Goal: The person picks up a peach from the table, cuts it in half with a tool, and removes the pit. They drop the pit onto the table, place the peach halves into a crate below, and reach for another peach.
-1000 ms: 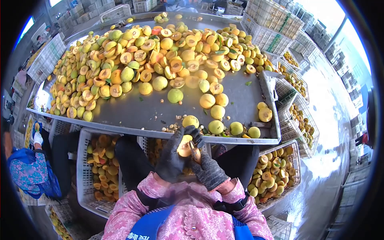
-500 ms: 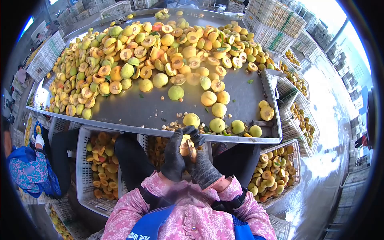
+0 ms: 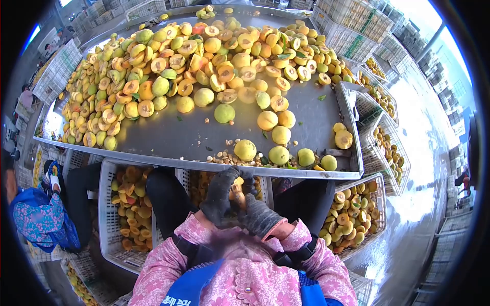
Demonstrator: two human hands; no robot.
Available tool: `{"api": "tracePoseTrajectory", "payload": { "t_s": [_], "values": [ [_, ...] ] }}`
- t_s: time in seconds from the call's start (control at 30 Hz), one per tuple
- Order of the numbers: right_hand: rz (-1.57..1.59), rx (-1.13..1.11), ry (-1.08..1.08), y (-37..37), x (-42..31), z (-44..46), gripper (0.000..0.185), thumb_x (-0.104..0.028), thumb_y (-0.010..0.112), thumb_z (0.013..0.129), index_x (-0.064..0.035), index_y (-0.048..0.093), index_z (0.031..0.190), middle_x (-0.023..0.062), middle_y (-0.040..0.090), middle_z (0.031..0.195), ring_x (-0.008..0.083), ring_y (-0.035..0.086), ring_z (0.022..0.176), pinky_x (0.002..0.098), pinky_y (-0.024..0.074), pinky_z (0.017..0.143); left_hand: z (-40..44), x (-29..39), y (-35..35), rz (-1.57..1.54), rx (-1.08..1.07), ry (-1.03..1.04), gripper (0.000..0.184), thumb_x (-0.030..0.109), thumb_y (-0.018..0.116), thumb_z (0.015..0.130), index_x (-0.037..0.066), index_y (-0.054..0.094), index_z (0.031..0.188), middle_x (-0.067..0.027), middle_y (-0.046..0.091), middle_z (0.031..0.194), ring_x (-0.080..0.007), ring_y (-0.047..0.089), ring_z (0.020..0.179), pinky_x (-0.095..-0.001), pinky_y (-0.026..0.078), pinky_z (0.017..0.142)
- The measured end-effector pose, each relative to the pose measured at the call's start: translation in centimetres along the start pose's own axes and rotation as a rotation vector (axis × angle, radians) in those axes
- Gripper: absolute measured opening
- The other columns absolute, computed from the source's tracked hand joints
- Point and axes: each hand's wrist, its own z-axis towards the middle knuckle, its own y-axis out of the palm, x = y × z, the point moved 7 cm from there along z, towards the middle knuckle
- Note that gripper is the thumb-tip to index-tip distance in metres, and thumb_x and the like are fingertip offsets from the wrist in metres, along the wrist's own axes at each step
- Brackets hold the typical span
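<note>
My left hand [image 3: 219, 196], in a dark glove, is closed round a yellow fruit half [image 3: 238, 182] just below the near edge of the metal table [image 3: 173, 137]. My right hand [image 3: 259, 214], in a grey glove, is closed beside it on a small tool with a brownish handle [image 3: 239, 196], which touches the fruit; its tip is hidden. Beyond my hands, a whole yellow-green fruit [image 3: 245, 150] sits near the table edge beside scattered pits [image 3: 224, 158]. A large heap of halved fruit [image 3: 204, 66] covers the table's far side.
Crates of fruit halves stand left [image 3: 106, 214] and right [image 3: 380, 204] of my legs, with another between them. A co-worker in a blue floral top [image 3: 38, 217] sits at the far left. Stacked crates [image 3: 352, 25] stand at the back right, beside a wet floor [image 3: 408, 168].
My hands have drawn closer together round the fruit, and less of it shows now. The view has shifted slightly. The co-worker's gloved hand has moved a little.
</note>
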Motion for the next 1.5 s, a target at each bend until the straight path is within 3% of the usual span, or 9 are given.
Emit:
{"api": "tracePoseTrajectory", "payload": {
  "t_s": [0.1,0.23,0.33,0.53,0.67,0.83,1.13,1.43,1.5],
  "values": [
    [-0.049,0.014,-0.002,0.3,0.4,0.3,0.027,-0.018,0.06,0.081,0.001,0.05,0.097,0.0172,0.059,0.074,0.0288,0.06,0.069,0.0381,0.0472,0.061,-0.2,0.6,-0.1,0.091,0.018,-0.008,0.025,0.017,0.051,0.084,0.0,0.059,0.101,-0.0132,0.064,0.094,-0.0258,0.062,0.088,-0.0363,0.049,0.081],
    [-0.025,0.032,-0.186,1.3,1.6,0.9,0.029,-0.019,0.062,0.079,0.0013,0.051,0.097,0.0193,0.06,0.082,0.0318,0.06,0.078,0.0402,0.0464,0.067,-1.1,4.4,0.7,0.569,0.016,0.406,0.021,0.016,0.055,0.081,0.002,0.061,0.096,-0.0123,0.065,0.091,-0.0256,0.062,0.085,-0.0348,0.048,0.079],
    [-0.021,-0.052,-0.178,1.5,1.0,1.0,0.034,-0.021,0.064,0.079,0.0015,0.051,0.101,0.0199,0.06,0.085,0.0326,0.06,0.081,0.039,0.0462,0.069,-1.1,5.4,1.3,0.354,0.011,0.226,0.021,0.016,0.052,0.082,0.002,0.061,0.095,-0.012,0.065,0.09,-0.0256,0.062,0.085,-0.0343,0.048,0.078],
    [-0.138,-0.088,0.087,1.4,2.2,1.4,0.041,-0.025,0.065,0.078,0.0017,0.049,0.105,0.0232,0.061,0.085,0.0381,0.06,0.082,0.0424,0.0472,0.072,-1.5,5.5,0.7,0.603,0.095,0.481,0.021,0.012,0.049,0.083,0.001,0.061,0.097,-0.0134,0.065,0.092,-0.0275,0.063,0.085,-0.0365,0.049,0.08],
    [-0.111,-0.004,0.153,0.6,0.9,1.1,0.043,-0.027,0.067,0.075,0.0018,0.05,0.103,0.0243,0.061,0.085,0.0397,0.06,0.082,0.0441,0.047,0.072,-0.7,1.1,-1.2,0.295,0.152,0.207,0.021,0.008,0.052,0.08,0.001,0.061,0.099,-0.0138,0.065,0.094,-0.028,0.063,0.087,-0.0384,0.049,0.082],
    [-0.034,0.002,0.088,2.6,2.9,2.0,0.037,-0.025,0.066,0.076,0.0011,0.053,0.099,0.0217,0.062,0.085,0.036,0.06,0.082,0.0413,0.0462,0.072,-1.6,4.5,0.5,0.665,0.145,0.497,0.024,0.009,0.055,0.081,0.0,0.06,0.102,-0.0143,0.065,0.095,-0.0263,0.064,0.086,-0.0357,0.051,0.079],
    [0.234,-0.093,-0.063,2.4,1.7,2.0,0.024,-0.018,0.059,0.082,0.0002,0.058,0.098,0.0164,0.063,0.085,0.0255,0.06,0.081,0.0362,0.0456,0.07,-0.9,1.6,-0.5,0.038,0.052,0.132,0.022,0.013,0.049,0.089,-0.003,0.064,0.091,-0.0104,0.066,0.087,-0.0165,0.063,0.08,-0.0308,0.051,0.074],
    [-0.051,-0.158,0.028,3.5,2.7,2.7,0.022,-0.016,0.06,0.084,-0.0009,0.062,0.1,0.0061,0.063,0.083,0.0174,0.059,0.067,0.0333,0.0469,0.059,-1.1,1.9,0.1,0.377,-0.049,0.27,0.021,0.015,0.049,0.09,-0.002,0.06,0.096,-0.0102,0.064,0.085,-0.0195,0.063,0.074,-0.0317,0.053,0.071],
    [0.474,-0.381,0.199,4.3,2.6,1.6,0.024,-0.017,0.063,0.084,-0.0011,0.061,0.101,0.0016,0.062,0.081,0.0117,0.056,0.065,0.0281,0.0459,0.056,-0.9,-0.8,-0.5,-0.143,-0.013,-0.127,0.025,0.02,0.048,0.092,-0.001,0.06,0.096,-0.0101,0.063,0.086,-0.0191,0.063,0.075,-0.0316,0.053,0.07]
  ]
}}
